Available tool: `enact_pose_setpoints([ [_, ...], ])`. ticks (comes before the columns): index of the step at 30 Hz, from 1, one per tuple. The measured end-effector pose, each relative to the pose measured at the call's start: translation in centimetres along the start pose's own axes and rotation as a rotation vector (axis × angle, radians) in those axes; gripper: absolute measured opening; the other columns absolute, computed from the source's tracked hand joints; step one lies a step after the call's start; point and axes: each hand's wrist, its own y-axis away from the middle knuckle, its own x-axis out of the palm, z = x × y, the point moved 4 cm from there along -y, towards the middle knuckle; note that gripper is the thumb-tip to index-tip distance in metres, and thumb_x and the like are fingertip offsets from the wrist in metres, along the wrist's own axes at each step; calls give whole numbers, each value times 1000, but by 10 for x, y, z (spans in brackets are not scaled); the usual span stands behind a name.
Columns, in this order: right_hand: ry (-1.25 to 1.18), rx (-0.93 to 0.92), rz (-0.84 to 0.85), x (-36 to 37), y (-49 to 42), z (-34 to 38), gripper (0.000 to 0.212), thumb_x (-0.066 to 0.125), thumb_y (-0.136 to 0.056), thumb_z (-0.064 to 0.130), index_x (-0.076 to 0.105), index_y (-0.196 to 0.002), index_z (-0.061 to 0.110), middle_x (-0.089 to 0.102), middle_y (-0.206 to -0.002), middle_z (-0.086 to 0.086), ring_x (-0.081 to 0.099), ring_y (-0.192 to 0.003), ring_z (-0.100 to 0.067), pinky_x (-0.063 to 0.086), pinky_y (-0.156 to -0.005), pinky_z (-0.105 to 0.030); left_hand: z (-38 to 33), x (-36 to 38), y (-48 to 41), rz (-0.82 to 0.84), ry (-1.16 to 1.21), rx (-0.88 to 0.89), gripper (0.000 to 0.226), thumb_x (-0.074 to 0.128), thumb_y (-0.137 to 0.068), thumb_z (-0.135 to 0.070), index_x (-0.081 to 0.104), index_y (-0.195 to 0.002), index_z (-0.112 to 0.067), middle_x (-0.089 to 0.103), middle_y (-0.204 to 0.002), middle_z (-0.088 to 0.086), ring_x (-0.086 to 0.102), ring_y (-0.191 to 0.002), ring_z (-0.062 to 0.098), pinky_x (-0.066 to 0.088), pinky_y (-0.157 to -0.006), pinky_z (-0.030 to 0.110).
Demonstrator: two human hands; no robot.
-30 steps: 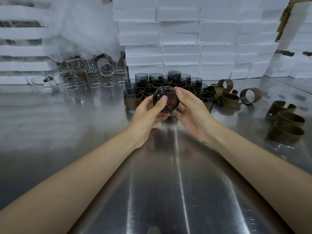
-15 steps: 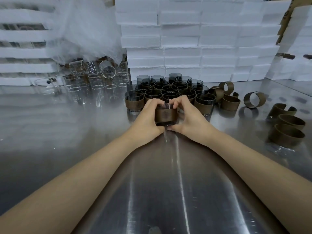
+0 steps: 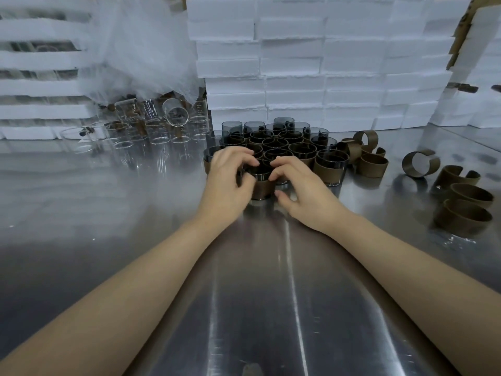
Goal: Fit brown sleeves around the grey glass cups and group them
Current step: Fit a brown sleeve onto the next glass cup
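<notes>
A grey glass cup with a brown sleeve (image 3: 261, 185) stands upright on the steel table, at the front edge of a cluster of sleeved grey cups (image 3: 294, 149). My left hand (image 3: 230, 180) curls round its left side, fingers over the rim. From the right, my right hand (image 3: 296, 185) has its fingertips curled at the rim and its thumb low by the base. A few bare grey cups (image 3: 231, 127) stand at the back of the cluster. Loose brown sleeves (image 3: 374, 165) lie right of it.
More brown sleeves (image 3: 466, 213) lie at the far right, one open ring (image 3: 420, 164) apart from them. Clear glass beakers (image 3: 157, 131) crowd the back left under white netting. Stacked white foam boxes (image 3: 298, 63) wall off the back. The steel table (image 3: 108, 213) reflects light.
The cup was held tilted with its base toward me, then turned upright. Both hands have since carried it forward and down onto the table against the cluster.
</notes>
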Motion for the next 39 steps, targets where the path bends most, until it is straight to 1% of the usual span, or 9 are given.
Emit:
enact_pose_setpoints([
  [2, 76, 4, -9, 2, -1, 4, 27, 62, -84, 2, 61, -111, 4, 51, -133, -9, 46, -128, -22, 39, -103, -30, 9, -7, -11, -112, -34, -84, 23, 53, -83, 3, 70, -89, -11, 59, -106, -4, 47, -111, 15, 28, -96, 7],
  [5, 196, -2, 19, 6, -6, 9, 38, 60, -83, 4, 61, -120, 0, 54, -128, -12, 48, -125, -25, 44, -101, -33, 30, -6, -40, -100, -153, -215, 21, 52, -88, -7, 71, -89, -16, 59, -108, -5, 46, -115, 19, 33, -99, 24],
  [12, 209, 23, -51, 11, -15, 8, 31, 59, -81, 1, 66, -111, 0, 56, -113, -11, 51, -113, -26, 51, -79, -32, 87, -5, -126, 32, -302, -493, 34, 40, -99, -18, 64, -120, -7, 56, -133, 16, 54, -117, 38, 47, -100, 49],
  [20, 179, 26, -46, 16, -17, 3, 21, 60, -81, 4, 69, -100, 2, 55, -113, -9, 50, -114, -24, 52, -79, -38, 117, 26, -145, 324, -309, -711, 58, 27, -105, -36, 41, -140, 9, 41, -147, 26, 44, -131, 40, 37, -106, 39],
  [23, 170, 28, -45, 16, -17, 2, 20, 60, -81, 4, 69, -99, 2, 55, -112, -9, 50, -114, -23, 52, -76, -38, 125, 29, -149, 319, -192, -742, 45, 29, -104, -28, 51, -122, 7, 51, -128, 19, 56, -100, 32, 41, -91, 37],
  [26, 160, 22, -52, 16, -17, 2, 19, 61, -81, 3, 70, -97, 2, 56, -112, -9, 51, -113, -24, 52, -75, -36, 134, 25, -149, 218, -78, -816, 28, 36, -99, -16, 56, -103, 4, 54, -100, 17, 49, -69, 21, 36, -64, 32],
  [31, 108, 28, -80, 15, -17, 0, 15, 59, -83, 3, 69, -95, 1, 57, -109, -8, 51, -111, -22, 54, -78, -37, 121, 0, -149, -190, 43, -779, 44, 39, -100, -26, 56, -122, 8, 60, -125, 25, 58, -114, 37, 47, -93, 42],
  [36, 105, 51, -119, 9, -16, 5, 15, 57, -86, 4, 68, -96, 3, 59, -106, -5, 51, -110, -19, 49, -84, -34, 56, -18, -121, -473, 327, -646, 44, 36, -103, -29, 47, -62, -15, 49, -61, 3, 45, -63, 20, 34, -63, 32],
  [39, 12, 95, -144, 3, -10, 10, 18, 54, -87, 4, 63, -103, 7, 55, -101, 4, 50, -102, -13, 46, -82, -28, 21, -7, -79, -453, 504, -695, 44, 31, -101, -38, 47, -67, -14, 53, -67, 1, 48, -63, 19, 38, -61, 32],
])
